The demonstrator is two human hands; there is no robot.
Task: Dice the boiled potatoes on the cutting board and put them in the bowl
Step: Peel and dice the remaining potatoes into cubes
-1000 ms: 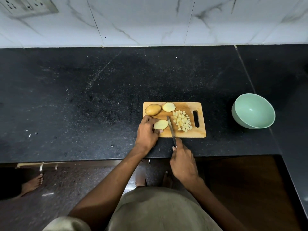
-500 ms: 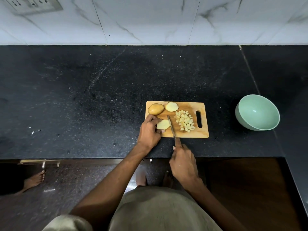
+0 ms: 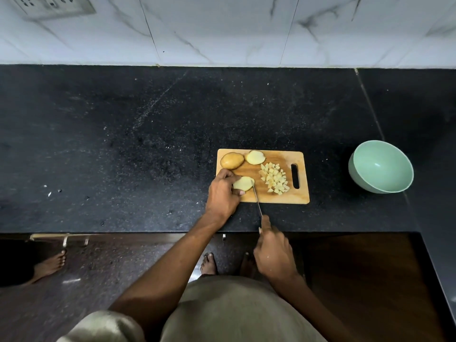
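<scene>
Potato half cut-face up at the near-left part of the cutting board, pinned by left hand, fingers curled over its left side and thumb at its near edge. Knife blade resting against the half's right end, running back over the board's near edge. Right hand clenched round the knife handle, off the counter's front edge, index finger laid along the spine.

Whole unpeeled potato at the board's far-left corner; another half just beside it along the far edge. Pile of diced potato right of centre, next to the handle slot.

Board sitting on black speckled counter, near the front edge, right of middle. Seam in the slab toward the right end. White marble-look tiled wall behind, switch plate top left.

Pale green bowl well apart to the right of the board, tilted toward camera, nothing visible inside.

Dark floor below the front edge, bare feet under the torso, another bare foot at far left.
</scene>
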